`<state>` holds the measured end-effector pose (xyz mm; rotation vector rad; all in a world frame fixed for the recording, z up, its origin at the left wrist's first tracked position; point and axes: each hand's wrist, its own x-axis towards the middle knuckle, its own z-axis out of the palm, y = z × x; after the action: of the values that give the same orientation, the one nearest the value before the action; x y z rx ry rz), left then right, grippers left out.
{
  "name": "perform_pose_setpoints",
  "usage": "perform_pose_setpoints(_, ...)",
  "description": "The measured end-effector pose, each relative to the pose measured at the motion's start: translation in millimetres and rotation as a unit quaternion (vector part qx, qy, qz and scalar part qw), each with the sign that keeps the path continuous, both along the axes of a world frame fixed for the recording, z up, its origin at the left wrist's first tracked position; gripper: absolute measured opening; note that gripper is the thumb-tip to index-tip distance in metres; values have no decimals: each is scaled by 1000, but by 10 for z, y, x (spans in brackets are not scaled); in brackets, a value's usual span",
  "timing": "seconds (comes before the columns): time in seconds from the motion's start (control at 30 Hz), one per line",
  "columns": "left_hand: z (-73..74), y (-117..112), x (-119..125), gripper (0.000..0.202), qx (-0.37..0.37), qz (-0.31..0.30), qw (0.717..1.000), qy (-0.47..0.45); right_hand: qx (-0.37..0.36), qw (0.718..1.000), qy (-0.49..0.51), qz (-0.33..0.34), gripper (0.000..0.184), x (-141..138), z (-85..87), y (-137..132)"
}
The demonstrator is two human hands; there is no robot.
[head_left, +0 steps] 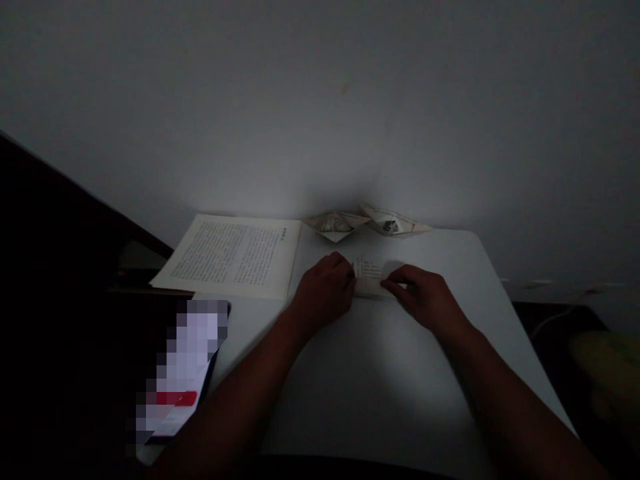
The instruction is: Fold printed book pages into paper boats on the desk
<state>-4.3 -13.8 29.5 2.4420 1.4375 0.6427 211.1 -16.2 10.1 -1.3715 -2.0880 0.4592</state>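
On the white table (pixel 380 373) a small folded piece of printed paper (pixel 371 277) lies flat between my hands. My left hand (pixel 325 287) presses on its left end with the fingers curled down. At its right end, my right hand (pixel 425 297) pinches the paper with bent fingers. Two folded paper boats (pixel 336 225) (pixel 395 223) stand side by side at the table's far edge, against the wall.
A printed sheet or open booklet (pixel 235 255) lies at the far left of the table. A lit, blurred screen (pixel 183 367) rests at the near left edge. The pale wall (pixel 320 100) rises right behind the table. Dark floor lies on both sides.
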Motion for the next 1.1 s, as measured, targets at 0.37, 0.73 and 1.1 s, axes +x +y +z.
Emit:
perform_pose_setpoints(0.37, -45, 21, 51, 12, -8, 25, 999, 31, -4, 996, -83, -19, 20, -39, -22, 24)
perform_pose_setpoints(0.73, -109, 27, 57, 13, -9, 29, 999, 8, 65, 995, -1, -70, 31, -15, 58, -38)
perform_pose_setpoints(1.1, -152, 49, 29, 8, -29, 52, 998, -36, 3, 993, 21, -119, 35, 16, 96, -117)
